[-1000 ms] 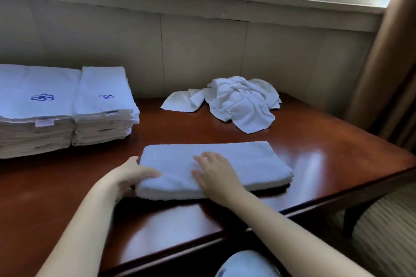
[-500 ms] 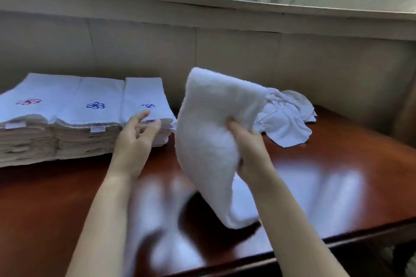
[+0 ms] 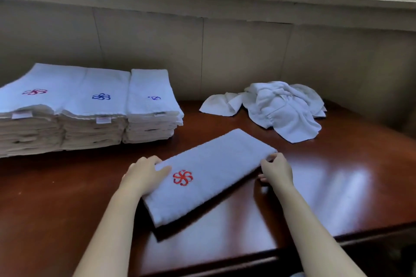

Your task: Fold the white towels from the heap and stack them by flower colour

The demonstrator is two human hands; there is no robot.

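A folded white towel (image 3: pixel 216 171) with a red flower on top lies at an angle in front of me, slightly raised off the table. My left hand (image 3: pixel 144 174) grips its near-left side, thumb on top. My right hand (image 3: pixel 275 167) grips its far-right corner. Three stacks of folded towels stand at the left: one with a red flower (image 3: pixel 33 105), one with a blue flower (image 3: pixel 99 108), and a narrower one with a blue mark (image 3: pixel 153 105). The heap of unfolded white towels (image 3: pixel 281 105) lies at the back right.
The dark wooden table (image 3: pixel 337 186) runs up to a panelled wall below a window. Its front edge is close to me, at the bottom right.
The towel lay flat with its plain side up, was lifted and flipped in my right hand, and now shows its red flower, held at both ends. The view shifted left.
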